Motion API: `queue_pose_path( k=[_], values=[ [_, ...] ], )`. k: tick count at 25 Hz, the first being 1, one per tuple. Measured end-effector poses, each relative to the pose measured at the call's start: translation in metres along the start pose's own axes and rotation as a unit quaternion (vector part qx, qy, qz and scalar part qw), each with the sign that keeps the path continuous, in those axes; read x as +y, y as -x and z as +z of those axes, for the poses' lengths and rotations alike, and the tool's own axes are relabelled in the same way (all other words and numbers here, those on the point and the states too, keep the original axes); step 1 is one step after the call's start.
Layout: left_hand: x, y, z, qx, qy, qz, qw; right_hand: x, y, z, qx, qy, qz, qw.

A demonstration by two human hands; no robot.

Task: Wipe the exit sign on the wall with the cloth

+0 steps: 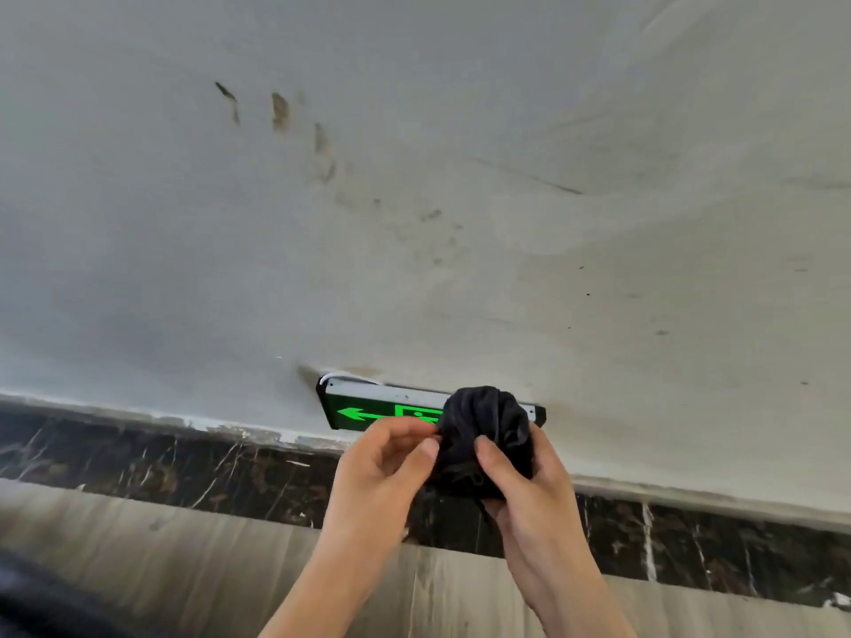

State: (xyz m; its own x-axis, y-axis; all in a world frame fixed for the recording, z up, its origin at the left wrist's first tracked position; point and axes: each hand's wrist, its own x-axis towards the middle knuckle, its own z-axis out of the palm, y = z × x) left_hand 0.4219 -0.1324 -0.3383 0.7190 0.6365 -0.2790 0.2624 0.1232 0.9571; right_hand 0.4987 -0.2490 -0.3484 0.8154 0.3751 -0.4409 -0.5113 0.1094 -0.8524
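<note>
The exit sign (368,409) is a low black box on the wall with a lit green arrow pointing left and a grey top edge. Its right half is hidden behind a bunched dark cloth (483,430). My right hand (525,490) cups the cloth from below and the right, thumb pressed on its front. My left hand (382,472) pinches the cloth's left edge between thumb and fingertips. The cloth sits in front of the sign; whether it touches the sign I cannot tell.
The white wall (414,200) above the sign carries dark smudges and streaks. Below it runs a dark marble skirting (161,458), then a grey streaked floor (138,545). A white cable loops at the sign's top left corner (336,376).
</note>
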Motion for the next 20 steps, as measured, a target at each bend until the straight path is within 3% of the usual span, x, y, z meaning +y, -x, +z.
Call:
queue_pose_path(
  k=[4,6,9,11,17,20],
  values=[
    [-0.032,-0.048,-0.013,0.053,-0.122,0.148,0.98,0.035,-0.033,-0.013,0.001,-0.07,-0.017,0.997],
    [-0.031,-0.065,-0.02,0.097,-0.22,0.26,0.935,0.044,-0.041,-0.017,-0.01,-0.105,-0.018,0.994],
    [-0.018,-0.09,-0.028,0.161,-0.347,0.482,0.788,0.055,-0.048,-0.017,-0.042,-0.145,-0.031,0.988],
    [0.0,-0.106,-0.031,0.187,-0.397,0.578,0.688,0.062,-0.05,-0.014,-0.053,-0.149,-0.045,0.986],
    [0.06,-0.143,-0.034,0.188,-0.479,0.733,0.445,0.068,-0.043,-0.01,-0.038,-0.107,-0.081,0.99],
    [0.084,-0.157,-0.032,0.185,-0.489,0.778,0.35,0.066,-0.041,-0.006,0.027,0.098,-0.197,0.975]
  ],
)
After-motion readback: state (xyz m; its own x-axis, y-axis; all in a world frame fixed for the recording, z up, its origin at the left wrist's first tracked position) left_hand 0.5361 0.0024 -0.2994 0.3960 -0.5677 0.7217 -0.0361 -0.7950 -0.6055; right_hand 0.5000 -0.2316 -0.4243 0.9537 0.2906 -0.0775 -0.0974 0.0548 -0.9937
